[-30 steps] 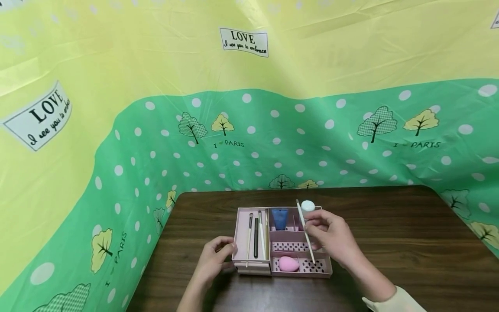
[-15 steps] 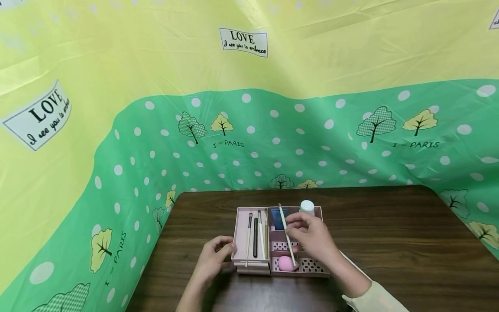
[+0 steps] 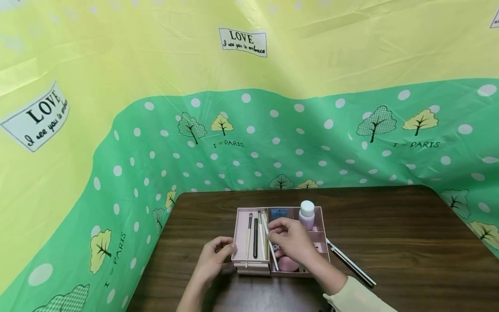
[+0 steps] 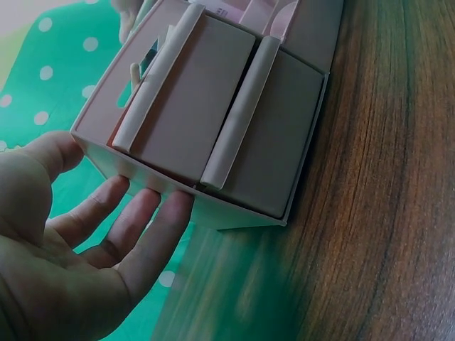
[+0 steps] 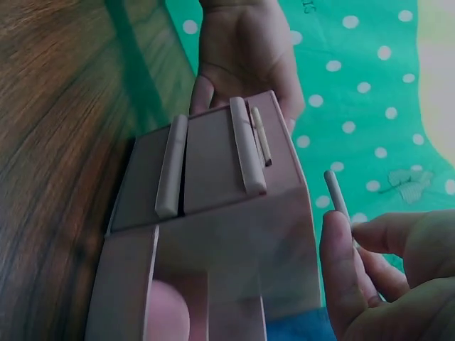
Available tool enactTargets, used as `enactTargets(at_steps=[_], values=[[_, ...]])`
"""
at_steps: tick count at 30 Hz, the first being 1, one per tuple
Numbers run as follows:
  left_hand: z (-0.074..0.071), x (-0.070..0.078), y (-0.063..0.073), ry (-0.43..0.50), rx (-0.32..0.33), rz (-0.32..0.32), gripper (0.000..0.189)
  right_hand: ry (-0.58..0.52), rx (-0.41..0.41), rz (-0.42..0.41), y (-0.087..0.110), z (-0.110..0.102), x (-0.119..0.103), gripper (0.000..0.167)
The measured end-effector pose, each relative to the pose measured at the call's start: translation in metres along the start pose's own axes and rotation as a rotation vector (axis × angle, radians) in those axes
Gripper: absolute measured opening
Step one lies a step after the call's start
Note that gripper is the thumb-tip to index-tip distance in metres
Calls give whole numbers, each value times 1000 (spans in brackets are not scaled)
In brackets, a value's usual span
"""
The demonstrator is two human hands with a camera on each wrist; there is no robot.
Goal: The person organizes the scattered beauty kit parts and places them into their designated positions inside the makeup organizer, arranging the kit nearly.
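Note:
My right hand (image 3: 292, 238) pinches a pale makeup brush (image 3: 274, 257) between thumb and fingers, over the divider beside the brush tray of a pink organizer box (image 3: 242, 236). In the right wrist view the tip of the brush handle (image 5: 334, 186) sticks up past the fingertips. Several makeup brushes (image 3: 248, 242), one of them dark, lie in that tray. With nearly straight fingers, my left hand (image 3: 212, 258) touches the box's left side wall. The left wrist view shows its thumb (image 4: 60, 150) at the upper corner and the fingertips lower on the wall.
Right compartments hold a blue tube (image 3: 278, 212), a white-capped bottle (image 3: 307, 216) and a pink makeup sponge (image 3: 288, 265) partly behind my hand. Thin sticks, seemingly brushes (image 3: 352, 264), lie on the wooden table (image 3: 405, 242) right of the box. Two drawers (image 4: 192, 92) face the near side.
My right hand has carried the brush leftward, from over the right compartments to the tray's edge. The bottle and the brushes on the table are now uncovered. My left hand stays put.

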State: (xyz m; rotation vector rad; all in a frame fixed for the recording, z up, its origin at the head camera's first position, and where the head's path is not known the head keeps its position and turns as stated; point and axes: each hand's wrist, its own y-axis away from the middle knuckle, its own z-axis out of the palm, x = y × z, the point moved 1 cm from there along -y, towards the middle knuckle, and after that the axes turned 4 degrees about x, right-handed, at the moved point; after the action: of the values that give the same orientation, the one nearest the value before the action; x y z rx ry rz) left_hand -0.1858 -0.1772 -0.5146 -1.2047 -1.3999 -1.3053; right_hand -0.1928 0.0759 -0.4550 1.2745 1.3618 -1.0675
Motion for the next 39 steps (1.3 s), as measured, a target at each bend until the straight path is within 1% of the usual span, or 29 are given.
enactTargets(at_steps=[10,15,19,24,27,34,39], values=[[-1,1,0,11,-4,-8,34,66,-8,-7,-15,22,-10,21],[-1,1,0,19,-4,-5,34,62,-1,-18,-23,31,-14,22],[-1,1,0,20,-8,-8,35,62,22,-28,-30,37,-16,21],[-1,1,0,22,-14,-11,35,73,42,-42,-36,45,-16,20],[-1,1,-1,19,-12,-11,35,82,38,-46,-39,51,-13,21],[-1,1,-1,24,-12,-10,34,159,41,-67,-43,61,-10,18],[-1,1,-1,27,-15,-11,34,181,28,-67,-44,65,-8,18]])
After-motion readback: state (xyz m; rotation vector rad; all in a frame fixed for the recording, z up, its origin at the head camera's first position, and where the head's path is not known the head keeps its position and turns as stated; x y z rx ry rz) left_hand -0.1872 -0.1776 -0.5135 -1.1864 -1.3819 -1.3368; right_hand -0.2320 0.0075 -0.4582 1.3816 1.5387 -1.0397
